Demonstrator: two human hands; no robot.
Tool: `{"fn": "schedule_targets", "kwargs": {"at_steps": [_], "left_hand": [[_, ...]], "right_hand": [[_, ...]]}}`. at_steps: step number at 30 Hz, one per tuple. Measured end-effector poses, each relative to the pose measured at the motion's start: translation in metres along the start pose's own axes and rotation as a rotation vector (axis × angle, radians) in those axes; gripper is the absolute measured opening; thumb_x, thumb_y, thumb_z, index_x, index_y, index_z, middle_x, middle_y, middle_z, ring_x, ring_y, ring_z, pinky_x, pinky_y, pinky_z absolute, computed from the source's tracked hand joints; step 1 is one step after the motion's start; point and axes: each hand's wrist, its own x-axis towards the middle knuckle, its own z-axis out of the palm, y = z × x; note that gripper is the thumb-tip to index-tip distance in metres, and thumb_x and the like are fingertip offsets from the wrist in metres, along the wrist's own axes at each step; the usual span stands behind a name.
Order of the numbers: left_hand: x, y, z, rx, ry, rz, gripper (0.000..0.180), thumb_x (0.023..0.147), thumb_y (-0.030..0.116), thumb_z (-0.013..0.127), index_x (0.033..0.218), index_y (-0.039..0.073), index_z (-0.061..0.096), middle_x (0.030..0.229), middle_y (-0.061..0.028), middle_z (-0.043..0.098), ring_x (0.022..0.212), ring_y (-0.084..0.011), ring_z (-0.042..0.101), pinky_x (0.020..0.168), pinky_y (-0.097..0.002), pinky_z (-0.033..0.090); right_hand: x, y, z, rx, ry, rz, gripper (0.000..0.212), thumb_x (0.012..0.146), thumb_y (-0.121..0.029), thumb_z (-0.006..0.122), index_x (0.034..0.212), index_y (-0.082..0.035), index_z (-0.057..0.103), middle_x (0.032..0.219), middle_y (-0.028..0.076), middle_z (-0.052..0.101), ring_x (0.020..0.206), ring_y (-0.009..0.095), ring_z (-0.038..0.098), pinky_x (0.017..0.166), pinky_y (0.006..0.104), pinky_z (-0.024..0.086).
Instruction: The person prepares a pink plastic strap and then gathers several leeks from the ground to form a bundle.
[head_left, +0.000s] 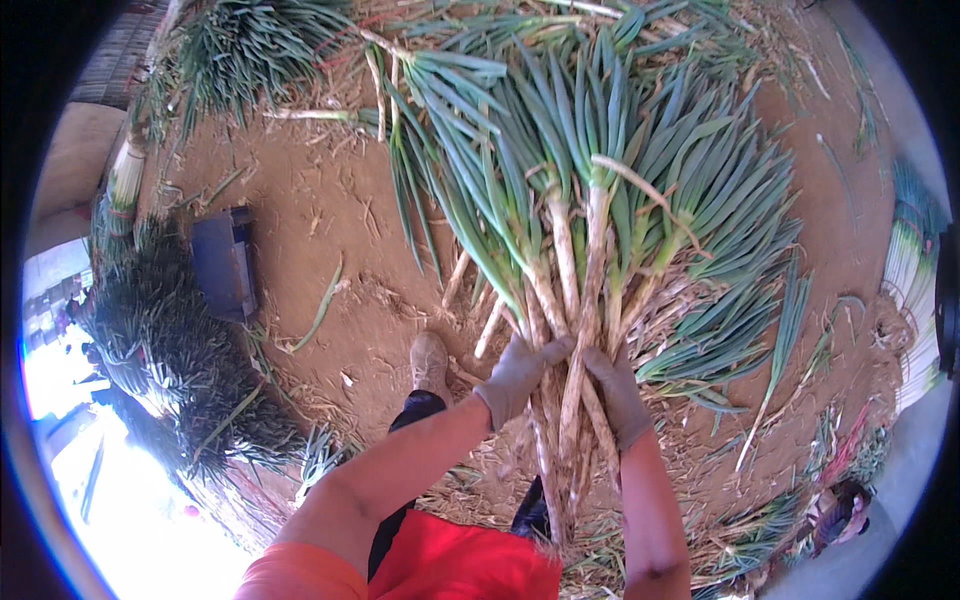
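Gripping the green onion bundle (pixel 590 260) between them, both gloved hands, left (pixel 517 375) and right (pixel 620 395).

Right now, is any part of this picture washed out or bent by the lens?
In the head view, the lower left corner is blown out by glare; the fisheye curves the ground toward a black rim; the leeks and both gloved hands stay sharp.

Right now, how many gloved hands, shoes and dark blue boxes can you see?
Gloved hands: 2, the left hand and the right hand, both in a grip on the bunch of green onions
Shoes: 1
Dark blue boxes: 1
Total: 4
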Motion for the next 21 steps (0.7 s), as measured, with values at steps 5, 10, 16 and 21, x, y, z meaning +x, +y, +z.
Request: {"fn": "schedule_targets", "kwargs": {"at_steps": [5, 10, 16, 21], "left_hand": [[-0.082, -0.048, 0.044, -0.155, 0.034, 0.059, 0.055, 0.089, 0.025, 0.069, 0.134, 0.007, 0.043, 0.119, -0.0103, 0.061, 0.106, -0.0208, 0.059, 0.088, -0.0371, 0.051], [-0.163, -0.104, 0.096, -0.400, -0.017, -0.045, 0.049, 0.091, 0.023, 0.067, 0.132, 0.010, 0.044, 0.114, -0.0110, 0.063, 0.096, -0.0251, 0.066, 0.077, -0.0401, 0.058], [-0.248, -0.157, 0.157, -0.470, -0.029, -0.087, 0.040, 0.097, 0.026, 0.057, 0.130, 0.005, 0.048, 0.117, -0.0124, 0.063, 0.101, -0.0246, 0.065, 0.086, -0.0407, 0.057], [-0.289, -0.192, 0.166, -0.518, -0.127, -0.211, 0.040, 0.099, 0.028, 0.053, 0.131, 0.005, 0.048, 0.120, -0.0130, 0.063, 0.103, -0.0255, 0.065, 0.090, -0.0422, 0.055]], "right_hand": [[-0.092, -0.033, -0.010, -0.056, -0.067, 0.044, 0.072, 0.083, -0.014, 0.074, 0.140, -0.005, 0.030, 0.125, 0.012, 0.055, 0.110, 0.022, 0.057, 0.092, 0.0334, 0.049], [-0.187, -0.050, -0.044, -0.244, -0.058, 0.033, 0.074, 0.081, -0.016, 0.077, 0.137, -0.003, 0.030, 0.124, 0.012, 0.054, 0.110, 0.022, 0.055, 0.092, 0.0344, 0.048], [-0.289, -0.058, -0.082, -0.324, -0.063, -0.048, 0.082, 0.079, -0.021, 0.079, 0.140, -0.001, 0.027, 0.127, 0.014, 0.053, 0.113, 0.024, 0.054, 0.095, 0.0357, 0.046], [-0.358, -0.060, -0.087, -0.325, -0.038, -0.045, 0.078, 0.081, -0.014, 0.075, 0.142, -0.001, 0.029, 0.129, 0.013, 0.053, 0.115, 0.022, 0.054, 0.096, 0.0349, 0.046]]}}
